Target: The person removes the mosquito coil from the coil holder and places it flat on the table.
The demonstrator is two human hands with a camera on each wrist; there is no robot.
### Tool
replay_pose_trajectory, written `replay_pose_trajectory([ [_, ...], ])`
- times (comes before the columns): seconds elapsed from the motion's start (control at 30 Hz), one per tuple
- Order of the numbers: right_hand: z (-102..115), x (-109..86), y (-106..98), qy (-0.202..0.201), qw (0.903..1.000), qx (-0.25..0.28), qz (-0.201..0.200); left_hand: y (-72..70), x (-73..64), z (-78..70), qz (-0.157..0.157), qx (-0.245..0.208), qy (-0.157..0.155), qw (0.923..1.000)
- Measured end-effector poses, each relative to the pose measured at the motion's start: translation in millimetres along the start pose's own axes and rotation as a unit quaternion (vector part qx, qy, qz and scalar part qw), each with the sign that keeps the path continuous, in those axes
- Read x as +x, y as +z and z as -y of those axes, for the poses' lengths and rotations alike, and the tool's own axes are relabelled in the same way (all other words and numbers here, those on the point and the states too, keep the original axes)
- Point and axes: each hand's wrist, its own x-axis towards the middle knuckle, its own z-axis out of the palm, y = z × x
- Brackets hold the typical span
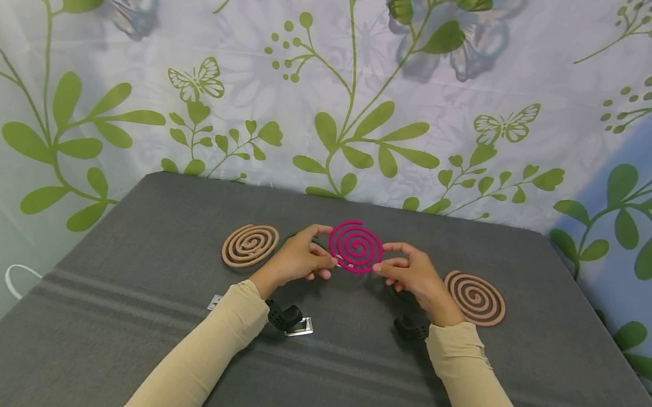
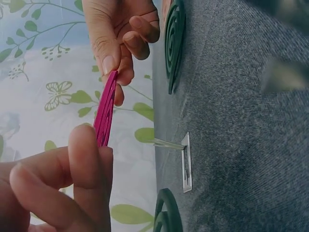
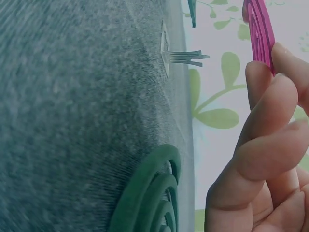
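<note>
A magenta mosquito coil is held up above the grey table, its flat spiral facing the head camera. My left hand pinches its left edge between thumb and fingers. On the opposite edge, my right hand pinches it the same way. Seen edge-on in the left wrist view, the coil looks thin, with several layers along its side. Below the hands lie green coils, mostly hidden in the head view. A metal coil stand with an upright prong sits on the cloth between them.
One brown coil lies left of my hands, another brown coil to the right. A small metal stand is by my left wrist, with another metal piece beside that forearm. A leaf-patterned curtain hangs behind the table.
</note>
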Motion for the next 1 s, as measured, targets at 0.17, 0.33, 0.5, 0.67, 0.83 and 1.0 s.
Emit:
replay_pose_trajectory([
  [0.17,1.4,-3.1,-2.8,-0.006,0.9999,0.004,0.012,-0.9,-2.4,-4.2,0.002,0.005,0.002,1.0000],
  [0.33,0.7,-6.0,-5.9,-0.020,0.9992,0.010,0.034,-1.4,-5.4,-8.3,0.006,0.017,0.005,0.9998],
  [0.5,-0.9,-7.9,-8.7,-0.027,0.9979,0.017,0.056,-1.7,-8.9,-11.2,0.015,0.027,0.008,0.9995],
  [0.67,-1.5,-12.1,-11.5,-0.025,0.9969,0.026,0.070,-1.3,-13.5,-13.8,0.028,0.038,0.011,0.9989],
  [0.83,-2.5,-18.9,-13.3,-0.031,0.9960,0.021,0.081,1.3,-18.4,-15.5,0.039,0.052,0.010,0.9978],
  [1.0,-2.3,-25.4,-14.1,-0.038,0.9951,0.010,0.090,4.6,-26.3,-19.3,0.048,0.060,0.003,0.9970],
])
